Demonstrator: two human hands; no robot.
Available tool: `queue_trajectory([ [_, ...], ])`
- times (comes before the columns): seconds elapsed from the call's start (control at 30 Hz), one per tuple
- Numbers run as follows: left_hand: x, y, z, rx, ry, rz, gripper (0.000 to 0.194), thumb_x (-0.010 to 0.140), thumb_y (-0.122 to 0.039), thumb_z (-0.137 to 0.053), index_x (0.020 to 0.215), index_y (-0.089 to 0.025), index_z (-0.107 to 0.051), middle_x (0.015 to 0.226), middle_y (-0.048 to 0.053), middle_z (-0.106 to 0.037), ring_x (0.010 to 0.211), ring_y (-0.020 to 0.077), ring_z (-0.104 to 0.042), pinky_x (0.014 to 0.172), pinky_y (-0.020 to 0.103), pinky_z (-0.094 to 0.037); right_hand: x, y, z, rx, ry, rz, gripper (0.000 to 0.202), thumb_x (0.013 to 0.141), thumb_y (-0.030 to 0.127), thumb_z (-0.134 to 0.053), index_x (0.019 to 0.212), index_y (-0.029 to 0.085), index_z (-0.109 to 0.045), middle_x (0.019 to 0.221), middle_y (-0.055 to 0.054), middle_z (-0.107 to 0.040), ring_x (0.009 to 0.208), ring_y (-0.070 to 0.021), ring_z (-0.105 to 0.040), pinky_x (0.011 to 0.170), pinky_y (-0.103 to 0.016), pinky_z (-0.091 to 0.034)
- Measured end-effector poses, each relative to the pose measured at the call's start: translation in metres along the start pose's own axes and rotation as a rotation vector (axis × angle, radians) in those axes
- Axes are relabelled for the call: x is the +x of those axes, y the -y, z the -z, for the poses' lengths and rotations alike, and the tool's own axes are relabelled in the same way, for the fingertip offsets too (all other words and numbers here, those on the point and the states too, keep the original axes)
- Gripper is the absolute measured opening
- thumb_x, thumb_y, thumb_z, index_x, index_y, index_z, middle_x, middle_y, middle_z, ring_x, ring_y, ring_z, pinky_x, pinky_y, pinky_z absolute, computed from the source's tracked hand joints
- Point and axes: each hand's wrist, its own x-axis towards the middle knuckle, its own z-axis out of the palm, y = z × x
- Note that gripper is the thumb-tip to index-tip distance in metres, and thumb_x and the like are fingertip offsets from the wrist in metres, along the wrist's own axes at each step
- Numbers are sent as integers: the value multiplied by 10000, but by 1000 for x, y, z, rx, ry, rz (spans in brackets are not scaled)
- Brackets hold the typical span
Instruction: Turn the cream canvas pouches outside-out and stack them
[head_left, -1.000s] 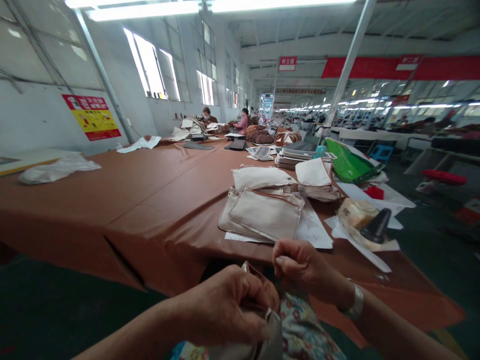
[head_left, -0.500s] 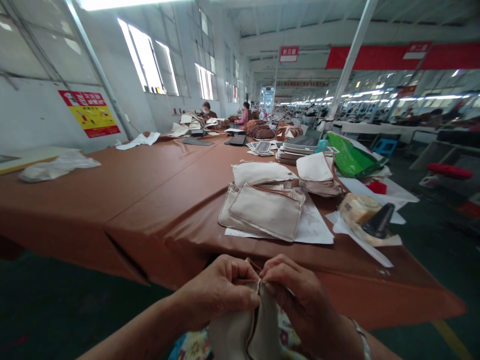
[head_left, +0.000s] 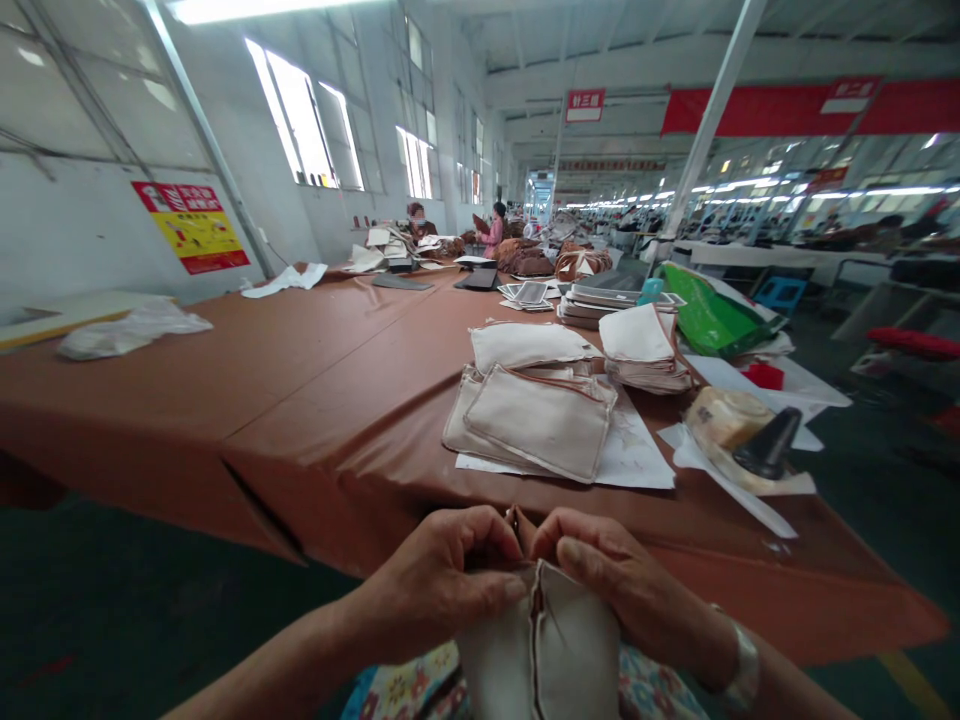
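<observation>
- The cream pouch [head_left: 577, 645] has a smooth, leather-like face, with a raised seam running down its middle; dark brown shows in the narrow slit along that seam.
- Its upper end comes to a small peak at the seam, and a brown flap [head_left: 523, 528] stands up behind it, between the two hands.
- The pouch is upright at the bottom of the view, in front of a floral garment [head_left: 409, 690]; its lower end runs out of sight.
- The left hand [head_left: 457, 565] grips the upper left part of the pouch, thumb in front and fingers curled behind.
- The right hand [head_left: 626, 570] pinches the upper right part, thumb and forefinger close together; a bracelet [head_left: 741, 665] circles that wrist.
- The fingertips of both hands are near each other, either side of the seam.
- Beyond the hands is the front edge of the brown-covered table [head_left: 330, 400]; the pouch is on the near side of that edge.
- Similar cream pouches [head_left: 540, 425] lie piled on a white sheet [head_left: 637, 455] just past the edge.
- To their right, a black cone [head_left: 769, 445] stands tilted near the table's right edge.
- Leftward, the brown cover stretches from the pile towards a crumpled plastic bag [head_left: 142, 330].
</observation>
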Motion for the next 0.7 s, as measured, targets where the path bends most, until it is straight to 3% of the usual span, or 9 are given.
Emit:
queue_trajectory([
  [0.1, 0, -1, 1, 189, -30, -137, 105, 878, -231, -600, 869, -133, -635, 827, 23, -611, 732, 116, -519, 643, 189, -415, 2, -1, -6, -11, -26, -20, 366, 764, 436, -764, 857, 104, -642, 716, 1, -529, 631, -99, -404, 562, -206, -309],
  [0.23, -1, 0, 1, 717, -115, -424, 165, 865, -102, -531, 940, -167, -662, 870, 28, -627, 729, 110, -563, 666, 195, -416, 5, -10, -12, -1, -127, -53, 338, 735, 399, -788, 820, 84, -699, 673, 0, -554, 603, -90, -387, 550, -206, -290],
  [0.37, -3, 1, -4, 1126, -122, -508, 159, 912, -136, -463, 909, -163, -620, 870, 45, -628, 692, 133, -560, 614, 232, -409, 6, -14, -12, -21, -137, -58, 308, 737, 359, -778, 823, 69, -717, 699, -23, -592, 612, -100, -409, 559, -215, -307],
  [0.5, -3, 1, -12, 1460, -51, -548, 156, 896, -107, -446, 847, -149, -588, 795, 58, -602, 628, 171, -514, 558, 277, -380, 7, -10, -12, -90, -107, -47, 184, 737, 241, -735, 789, 70, -694, 666, 1, -553, 606, -97, -386, 545, -211, -299],
  [0.6, 0, 0, -13, 1470, -27, -453, 165, 869, -79, -431, 862, -142, -583, 822, 70, -592, 679, 187, -512, 580, 280, -382, 8, -5, -14, -296, -89, -31, 24, 717, 98, -633, 698, 91, -644, 610, 39, -464, 576, -82, -325, 495, -202, -246],
  [0.7, 8, -3, -7, 1025, 7, -235, 128, 832, -107, -449, 809, -145, -570, 776, 22, -568, 662, 139, -482, 591, 236, -370, 7, -3, -16, -484, -65, -11, 105, 692, 31, -570, 631, 116, -579, 587, 56, -392, 566, -78, -295, 477, -207, -213],
])
